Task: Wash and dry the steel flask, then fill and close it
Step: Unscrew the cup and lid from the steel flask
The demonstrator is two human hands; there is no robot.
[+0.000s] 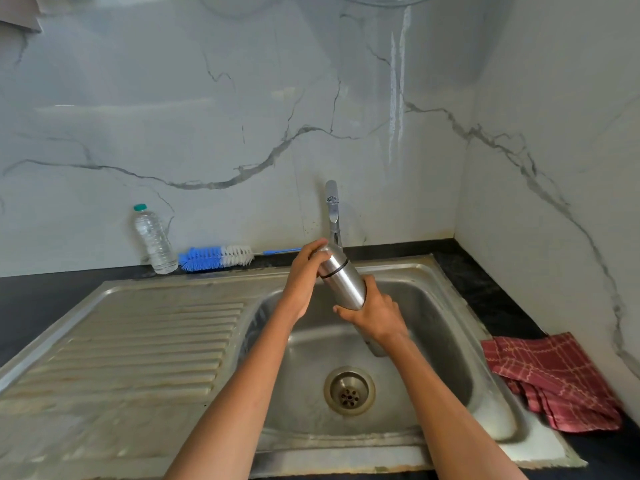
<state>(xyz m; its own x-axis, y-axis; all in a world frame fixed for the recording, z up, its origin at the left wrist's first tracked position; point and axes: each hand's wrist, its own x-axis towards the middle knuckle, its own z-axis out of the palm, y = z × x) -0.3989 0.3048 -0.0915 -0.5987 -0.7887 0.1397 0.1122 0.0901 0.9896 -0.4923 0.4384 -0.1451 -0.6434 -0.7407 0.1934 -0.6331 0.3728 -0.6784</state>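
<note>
Sink (446, 292), bottle brush (216, 258), red cloth (550, 379).

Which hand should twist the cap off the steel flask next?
Probably left. The left hand already grips the cap end of the tilted cylindrical steel flask over the steel sink; the right hand holds its body lower down.

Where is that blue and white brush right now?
The bottle brush lies on the dark counter behind the sink, between the plastic water bottle and the tap.
</note>
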